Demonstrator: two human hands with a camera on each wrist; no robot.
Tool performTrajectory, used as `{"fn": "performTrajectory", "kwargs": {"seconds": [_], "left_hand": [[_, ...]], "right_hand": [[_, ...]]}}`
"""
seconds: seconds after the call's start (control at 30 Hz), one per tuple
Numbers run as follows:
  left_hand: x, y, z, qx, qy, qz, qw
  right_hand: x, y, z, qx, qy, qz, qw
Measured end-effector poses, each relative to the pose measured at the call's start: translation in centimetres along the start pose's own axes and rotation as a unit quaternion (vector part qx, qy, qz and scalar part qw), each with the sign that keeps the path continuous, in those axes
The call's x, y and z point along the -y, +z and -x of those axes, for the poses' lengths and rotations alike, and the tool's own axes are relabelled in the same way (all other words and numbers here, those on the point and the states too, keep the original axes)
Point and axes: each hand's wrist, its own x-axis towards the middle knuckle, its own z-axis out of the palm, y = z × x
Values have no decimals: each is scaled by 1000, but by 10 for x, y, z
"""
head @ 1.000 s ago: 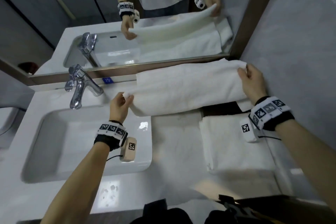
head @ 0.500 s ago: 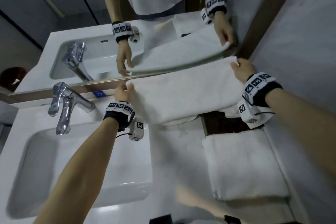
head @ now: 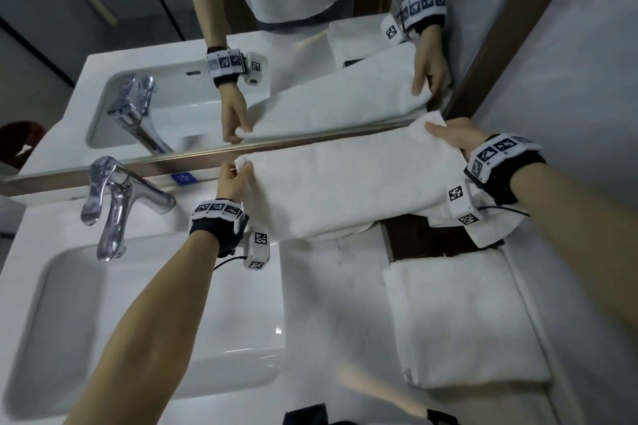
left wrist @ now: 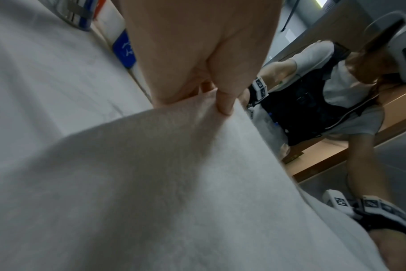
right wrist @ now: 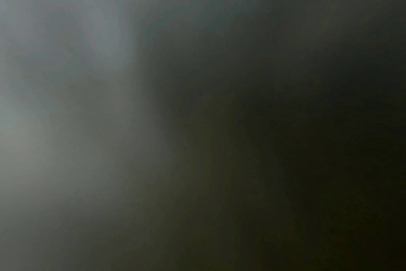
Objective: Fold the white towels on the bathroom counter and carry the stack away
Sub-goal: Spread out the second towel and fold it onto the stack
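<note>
A long white towel [head: 348, 186] is held stretched out above the counter, close to the mirror. My left hand [head: 234, 176] pinches its left end; in the left wrist view the thumb and fingers [left wrist: 223, 102] nip the towel [left wrist: 174, 183] edge. My right hand [head: 448, 138] holds the right end, thumb on top, near the wall corner. A folded white towel [head: 462, 321] lies on the counter at the right, below the held one. The right wrist view is dark and blurred.
A white sink basin [head: 145, 331] with a chrome tap [head: 114, 203] lies to the left. The mirror [head: 241, 45] stands straight ahead, a grey tiled wall [head: 569, 79] at the right. A dark recess [head: 421, 235] opens in the counter under the held towel.
Both hands have carried the towel away from me towards the mirror and kept their hold on its ends. The view has shifted closer to the counter.
</note>
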Motion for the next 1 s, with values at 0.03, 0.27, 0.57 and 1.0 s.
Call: {"fn": "performTrajectory", "kwargs": {"seconds": [0.03,0.27,0.57,1.0], "left_hand": [[0,-2,2,1,0,14,1000],[-8,-19,27,-2,29,77,997],[-11,-57,82,59,102,147,982],[38,-37,123,109,-17,29,993]], "right_hand": [[-1,-2,3,0,-13,-33,999],[7,-14,47,58,-106,-186,975],[-15,-34,109,31,-218,-143,965],[-90,-38,145,-16,-158,44,986]]}}
